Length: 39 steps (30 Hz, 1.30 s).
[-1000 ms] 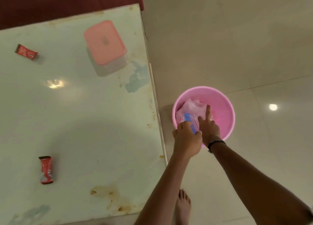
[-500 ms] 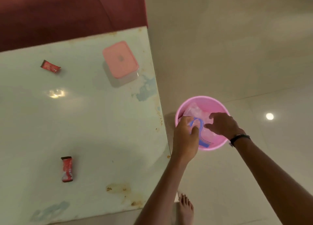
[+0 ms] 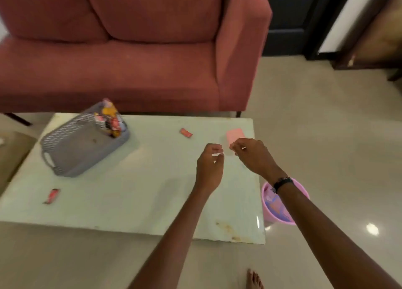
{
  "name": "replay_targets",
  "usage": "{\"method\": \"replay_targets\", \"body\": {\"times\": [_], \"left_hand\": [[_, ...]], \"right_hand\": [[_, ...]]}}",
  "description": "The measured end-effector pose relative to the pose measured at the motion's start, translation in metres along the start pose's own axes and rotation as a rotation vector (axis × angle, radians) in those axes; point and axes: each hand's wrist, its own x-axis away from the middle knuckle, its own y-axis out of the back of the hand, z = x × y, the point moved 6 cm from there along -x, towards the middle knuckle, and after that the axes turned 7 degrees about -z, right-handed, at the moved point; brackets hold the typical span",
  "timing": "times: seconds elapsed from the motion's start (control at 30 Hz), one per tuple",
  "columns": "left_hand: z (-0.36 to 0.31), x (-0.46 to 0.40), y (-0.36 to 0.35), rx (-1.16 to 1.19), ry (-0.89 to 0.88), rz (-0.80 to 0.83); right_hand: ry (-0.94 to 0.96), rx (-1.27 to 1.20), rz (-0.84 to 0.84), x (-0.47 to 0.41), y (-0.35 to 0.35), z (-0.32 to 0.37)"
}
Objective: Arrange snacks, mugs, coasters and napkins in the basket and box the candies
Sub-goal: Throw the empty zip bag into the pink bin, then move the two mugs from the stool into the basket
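Observation:
My left hand (image 3: 210, 164) and my right hand (image 3: 250, 153) hover over the right part of the pale table (image 3: 130, 179). Their fingers are loosely curled and I see nothing in either. Just behind my right hand stands the pink-lidded box (image 3: 233, 134), partly hidden by it. A grey mesh basket (image 3: 65, 134) sits at the table's far left with several snack packets (image 3: 111, 120) upright in its far corner. One red candy (image 3: 186, 132) lies near the far edge. Another red candy (image 3: 51, 196) lies near the front left.
A pink bucket (image 3: 301, 190) with plastic wrapping inside stands on the floor by the table's right side, under my right forearm. A red sofa (image 3: 130, 60) runs along behind the table. My bare foot (image 3: 254, 280) shows on the tiled floor in front.
Both hands have left the pink bucket and the blue-handled thing in it and risen over the table near the box. The view has tipped up, showing basket and sofa.

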Motion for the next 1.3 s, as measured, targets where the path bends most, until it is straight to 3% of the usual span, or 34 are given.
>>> {"method": "replay_targets", "body": {"times": [0.27, 0.57, 0.97, 1.3], "left_hand": [[-0.034, 0.001, 0.253, 0.011, -0.039, -0.188], [-0.020, 0.019, 0.467, -0.003, 0.012, -0.319], [0.058, -0.033, 0.635, 0.135, 0.173, -0.406], [0.151, -0.117, 0.730, 0.217, 0.404, -0.465]], "right_hand": [[0.150, -0.027, 0.120, 0.036, -0.062, 0.243], [0.187, -0.147, 0.281, 0.104, -0.175, 0.418], [0.271, -0.178, 0.417, 0.086, -0.313, 0.555], [0.179, -0.138, 0.564, 0.034, -0.456, 0.635]]}}
